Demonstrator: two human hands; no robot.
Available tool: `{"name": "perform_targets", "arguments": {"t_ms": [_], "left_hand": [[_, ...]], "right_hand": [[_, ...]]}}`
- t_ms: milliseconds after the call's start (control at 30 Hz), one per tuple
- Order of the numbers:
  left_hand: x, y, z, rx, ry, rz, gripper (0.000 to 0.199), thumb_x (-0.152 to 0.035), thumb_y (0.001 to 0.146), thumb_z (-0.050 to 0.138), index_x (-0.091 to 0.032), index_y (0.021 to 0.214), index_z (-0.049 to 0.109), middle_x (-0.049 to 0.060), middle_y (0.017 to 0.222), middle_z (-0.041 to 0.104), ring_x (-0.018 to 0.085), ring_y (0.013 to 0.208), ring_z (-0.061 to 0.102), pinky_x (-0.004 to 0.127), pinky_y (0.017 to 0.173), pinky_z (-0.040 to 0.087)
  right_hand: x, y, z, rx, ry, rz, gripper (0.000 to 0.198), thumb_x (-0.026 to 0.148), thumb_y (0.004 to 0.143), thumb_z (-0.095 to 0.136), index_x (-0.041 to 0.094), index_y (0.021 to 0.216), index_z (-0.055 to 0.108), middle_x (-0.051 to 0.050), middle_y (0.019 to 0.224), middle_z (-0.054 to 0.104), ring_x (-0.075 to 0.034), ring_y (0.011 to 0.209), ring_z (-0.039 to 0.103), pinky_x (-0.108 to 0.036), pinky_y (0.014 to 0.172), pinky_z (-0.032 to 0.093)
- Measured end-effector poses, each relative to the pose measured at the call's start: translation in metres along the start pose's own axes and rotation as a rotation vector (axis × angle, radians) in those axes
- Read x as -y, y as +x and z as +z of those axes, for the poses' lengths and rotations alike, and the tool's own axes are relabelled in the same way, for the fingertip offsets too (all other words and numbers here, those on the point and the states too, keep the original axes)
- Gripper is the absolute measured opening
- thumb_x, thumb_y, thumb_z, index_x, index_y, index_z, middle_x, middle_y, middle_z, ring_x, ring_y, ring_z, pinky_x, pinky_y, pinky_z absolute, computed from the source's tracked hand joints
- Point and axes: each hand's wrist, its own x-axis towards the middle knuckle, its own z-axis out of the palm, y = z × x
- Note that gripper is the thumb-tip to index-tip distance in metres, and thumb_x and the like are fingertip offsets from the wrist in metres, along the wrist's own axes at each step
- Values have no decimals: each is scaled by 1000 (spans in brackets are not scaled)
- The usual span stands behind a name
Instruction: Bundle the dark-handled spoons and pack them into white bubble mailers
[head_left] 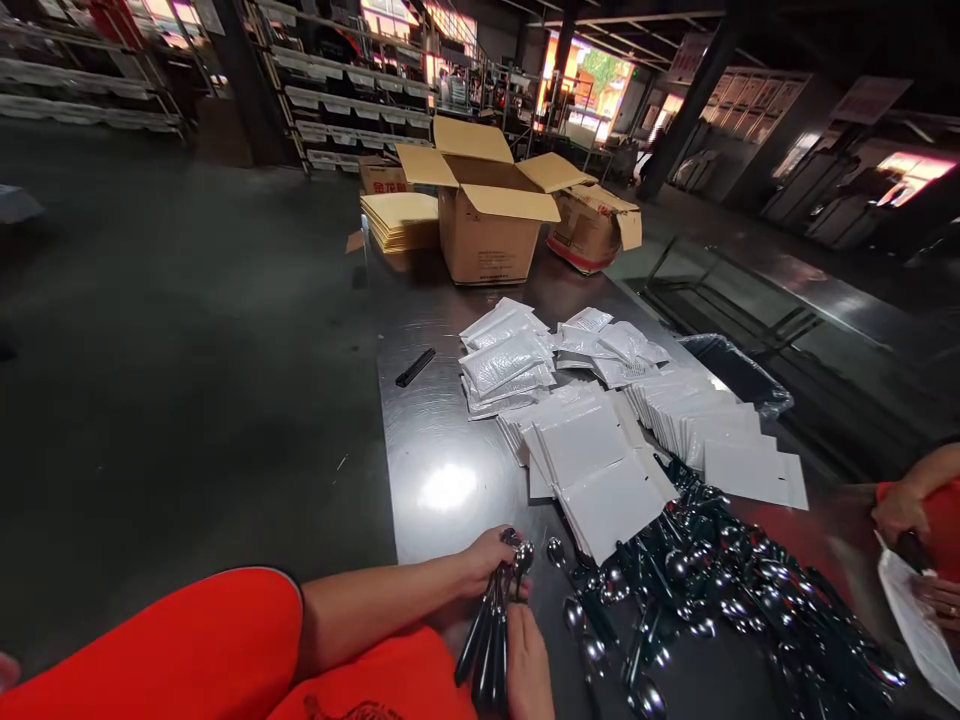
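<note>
Between the hands: spoons (491, 650) | left hand (482, 563): clamped on them near the bowls | right hand (529, 662): against the handles, grip unclear | right of the hands: heap (712, 575)

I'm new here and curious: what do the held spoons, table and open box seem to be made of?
Held spoons: bowls probably polished metal, given mirror-like glints; handles glossy and dark, perhaps plastic. Table: likely metal, scratched but shiny, with bright glare. Open box: matt brown cardboard, judging by creased, folded-out flaps.
</note>
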Motion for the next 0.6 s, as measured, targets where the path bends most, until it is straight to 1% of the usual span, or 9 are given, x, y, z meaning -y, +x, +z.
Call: {"name": "perform_targets", "arguments": {"t_ms": [100,167,233,267,333,400,467,533,600], "left_hand": [[0,-2,-1,-38,11,38,50,-22,57,85,-19,97,56,-2,71,64,17,55,62,33,56,58],[0,-3,-3,-48,15,37,46,-32,64,88,-18,95,57,-3,72,62,12,52,55,29,54,55],[1,-3,-4,-58,10,3,49,-48,72,88,-19,94,55,-4,72,60,11,52,53,29,53,54],[1,-2,-6,-64,9,-15,53,-56,73,86,-20,94,55,-5,71,58,12,51,53,29,53,54],[2,-2,-8,-63,2,-50,60,-69,74,84,-20,95,55,-6,67,56,13,51,54,29,53,53],[2,-1,-11,-53,-5,-91,67,-76,71,83,-19,94,56,-6,66,55,13,51,54,26,51,49],[2,-1,-12,-28,0,-94,68,-73,67,88,-20,93,55,-5,68,58,14,53,58,24,50,45],[2,-1,-12,-11,32,-67,62,-58,65,95,-21,92,53,-4,73,63,17,56,66,24,52,46],[-1,0,-11,-47,23,-55,50,-40,71,93,-21,91,52,-2,74,67,21,57,69,26,53,49]], "right_hand": [[6,-3,-3,-139,-92,-34,65,90,72,41,32,80,69,-13,95,81,-43,97,74,-52,90,55],[10,-4,-7,-173,-160,-62,62,87,76,38,31,76,67,-13,85,79,-42,87,74,-50,83,54],[12,-4,-8,-127,-186,-78,63,85,78,39,30,76,70,-14,84,80,-42,86,75,-48,82,54],[13,-5,-8,-86,-179,-89,65,84,79,39,30,79,74,-15,88,81,-42,89,76,-47,82,54],[13,-6,-3,-32,-156,-115,68,83,82,40,28,90,79,-16,98,83,-42,95,77,-45,84,55],[14,-7,5,-21,-141,-138,71,82,86,39,25,98,81,-17,105,83,-43,101,77,-45,87,56],[17,-8,13,-11,-146,-153,73,78,89,36,22,104,81,-19,111,82,-42,106,77,-45,92,56],[23,-6,14,47,-162,-162,71,72,91,35,21,108,80,-19,116,81,-41,111,76,-44,95,56],[31,1,2,69,-203,-179,64,68,90,39,22,103,81,-16,114,82,-38,109,77,-41,91,57]]}}
